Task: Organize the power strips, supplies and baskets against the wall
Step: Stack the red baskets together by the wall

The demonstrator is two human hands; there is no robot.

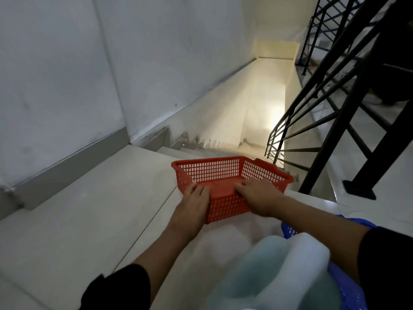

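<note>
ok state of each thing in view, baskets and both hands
red basket: empty, upright, held by near rim
left hand: gripping the basket's near rim
right hand: gripping the same rim
blue basket: near the body, holding pale foam-like material

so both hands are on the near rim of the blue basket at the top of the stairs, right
Not quite: the basket under both hands is red, not blue. The head view shows the left hand and right hand on its near rim; the blue basket sits nearer, at lower right.
</note>
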